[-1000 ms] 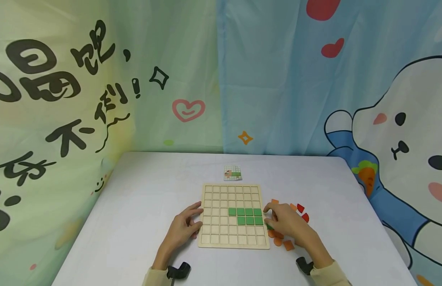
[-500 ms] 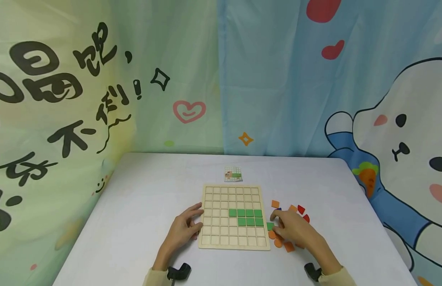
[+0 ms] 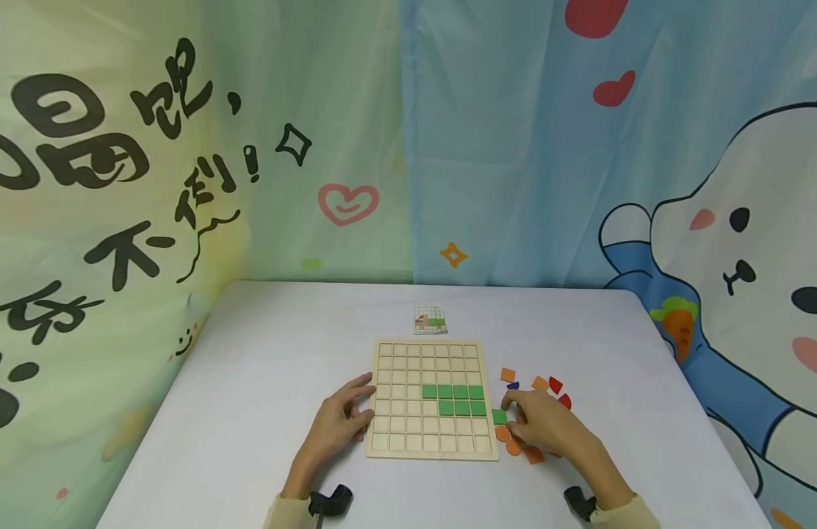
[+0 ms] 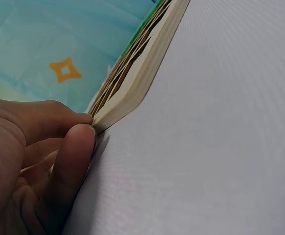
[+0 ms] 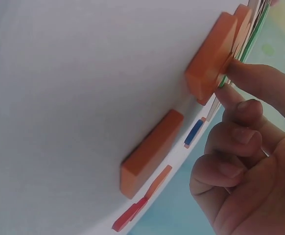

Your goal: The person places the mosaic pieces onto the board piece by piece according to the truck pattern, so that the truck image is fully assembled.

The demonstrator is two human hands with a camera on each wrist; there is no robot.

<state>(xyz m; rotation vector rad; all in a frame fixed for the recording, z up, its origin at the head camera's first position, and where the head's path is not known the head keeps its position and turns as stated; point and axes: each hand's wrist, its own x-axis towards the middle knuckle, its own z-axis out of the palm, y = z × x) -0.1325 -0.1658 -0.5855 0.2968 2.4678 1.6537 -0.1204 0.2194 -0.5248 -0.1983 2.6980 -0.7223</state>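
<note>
Just right of the grid board (image 3: pixel 408 425), the right grip (image 3: pixel 539 419) is curving with thumb and forefinger slightly parted; whether it is holding anything, I cannot tell. Directly leftward, the squarish green tile (image 3: pixel 499 417) is lying just beside the board, while the left grip (image 3: pixel 339 416), farther off, is touching the opposite edge, fingers loosely bent.

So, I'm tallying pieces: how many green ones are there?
8: four green pieces in a row on the board, three below, one at its right edge by the right hand, which may hide more.
</note>
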